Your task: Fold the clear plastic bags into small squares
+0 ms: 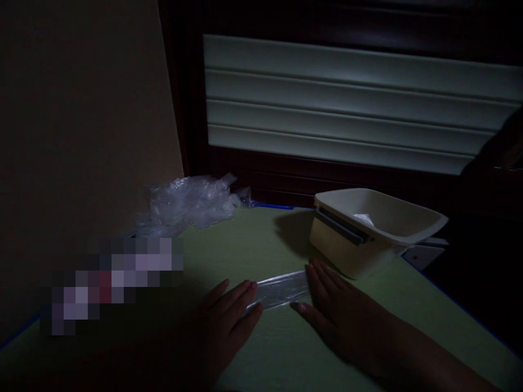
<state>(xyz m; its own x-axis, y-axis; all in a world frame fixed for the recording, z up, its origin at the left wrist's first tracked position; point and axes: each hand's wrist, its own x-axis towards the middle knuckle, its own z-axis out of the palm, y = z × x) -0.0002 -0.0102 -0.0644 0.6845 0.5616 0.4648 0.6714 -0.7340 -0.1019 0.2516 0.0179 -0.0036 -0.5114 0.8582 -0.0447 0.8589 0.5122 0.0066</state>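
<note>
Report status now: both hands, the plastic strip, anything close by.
Left hand and right hand open, at opposite ends of strip. Clear plastic strip flat on green tabletop. Cream bin just beyond right hand.

my left hand point(229, 321) is positioned between 6 and 7 o'clock, palm down; its fingers point(237, 300) extend between 1 and 2 o'clock, slightly spread. left thumb point(248, 322): set apart from the fingers, tip toward 2 o'clock. my left forearm point(163, 354) enters between 7 and 8 o'clock, largely in shadow. my right hand point(341, 310) is at 5 o'clock, palm down, fingers together, aimed between 10 and 11. right thumb point(312, 314): held away, tip toward 10. my right forearm point(425, 348) enters from 4 o'clock.
</note>
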